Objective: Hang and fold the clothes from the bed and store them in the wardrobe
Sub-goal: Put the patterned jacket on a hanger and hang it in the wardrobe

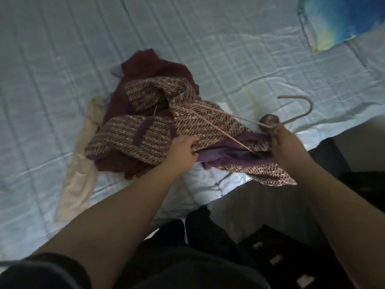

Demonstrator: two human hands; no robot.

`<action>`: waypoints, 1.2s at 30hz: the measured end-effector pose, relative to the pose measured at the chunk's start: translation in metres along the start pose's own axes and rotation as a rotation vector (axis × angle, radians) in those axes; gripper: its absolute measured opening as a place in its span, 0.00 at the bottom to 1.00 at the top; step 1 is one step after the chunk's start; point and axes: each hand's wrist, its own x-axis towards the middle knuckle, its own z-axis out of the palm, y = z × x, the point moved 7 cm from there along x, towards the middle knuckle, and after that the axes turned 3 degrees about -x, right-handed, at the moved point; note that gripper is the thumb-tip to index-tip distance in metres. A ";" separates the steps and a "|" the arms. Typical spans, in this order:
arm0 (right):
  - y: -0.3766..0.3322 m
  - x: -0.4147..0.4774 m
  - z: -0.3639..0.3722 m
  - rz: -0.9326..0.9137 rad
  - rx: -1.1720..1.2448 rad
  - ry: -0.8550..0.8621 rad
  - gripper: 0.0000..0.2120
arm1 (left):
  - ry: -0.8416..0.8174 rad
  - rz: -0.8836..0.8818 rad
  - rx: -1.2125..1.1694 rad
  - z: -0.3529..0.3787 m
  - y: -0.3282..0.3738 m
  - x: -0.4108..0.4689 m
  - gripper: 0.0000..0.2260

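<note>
We are working the pale wire hanger (239, 119) into a woven brown-and-pink jacket with a purple lining (158, 130), which is lying on top of the pile of clothes at the near edge of the bed (52, 69). Our left hand (183, 151) is gripping the jacket's woven edge with its fingers curled round the cloth, and our right hand (285, 142) is pinching the hanger at the base of its hook, beside the purple lining on the right.

To do this well, we are judging that the left hand should be holding the neck opening wide while the right is sliding one hanger arm into a shoulder, then easing the other shoulder over, keeping the hook pointing up and out of the collar. The loose weave could be snagging on the wire tip, so a slow feed seems wise.

Under the jacket a maroon garment (145, 65) is lying, with a beige piece (81, 163) at its left. The bed is wearing a pale quilted cover, and at the far right a blue-and-yellow cloth (337, 19), possibly a pillow, is showing. Near us, dark flooring and a dark slatted object (277, 259) are sitting, too dim to name.
</note>
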 end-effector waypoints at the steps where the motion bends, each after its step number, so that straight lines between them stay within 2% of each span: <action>1: 0.003 -0.001 0.004 0.003 0.007 -0.005 0.09 | -0.007 0.031 0.060 0.006 0.000 0.002 0.24; 4: 0.010 -0.002 0.016 -0.001 0.030 -0.020 0.08 | 0.013 0.090 0.263 0.018 0.000 0.011 0.28; 6: 0.016 -0.004 0.023 0.007 0.051 -0.050 0.07 | 0.058 0.116 0.334 0.019 0.002 0.014 0.24; 10: 0.020 -0.013 0.029 -0.038 0.080 -0.120 0.04 | 0.158 0.143 0.201 0.003 0.003 0.026 0.11; 13: 0.025 -0.019 0.023 -0.028 0.148 -0.126 0.07 | 0.163 0.114 -0.015 -0.021 -0.001 0.035 0.11; 15: 0.026 -0.024 0.018 -0.026 0.175 -0.111 0.12 | 0.169 0.103 -0.067 -0.039 0.001 0.042 0.11; 19: 0.020 -0.025 0.008 -0.050 0.141 -0.079 0.15 | 0.083 0.179 -0.064 -0.078 0.023 0.067 0.09; 23: 0.017 -0.023 0.002 -0.048 0.073 -0.048 0.18 | -0.006 0.266 0.035 -0.115 0.055 0.089 0.10; 29: 0.011 -0.012 0.000 -0.043 -0.044 0.010 0.14 | 0.004 0.358 0.080 -0.166 0.104 0.089 0.11; 32: 0.011 -0.008 -0.005 -0.018 -0.078 0.050 0.18 | 0.040 0.392 0.084 -0.185 0.120 0.071 0.10; 36: 0.012 -0.006 -0.009 0.044 -0.057 0.085 0.20 | 0.054 0.397 -0.058 -0.184 0.132 0.036 0.09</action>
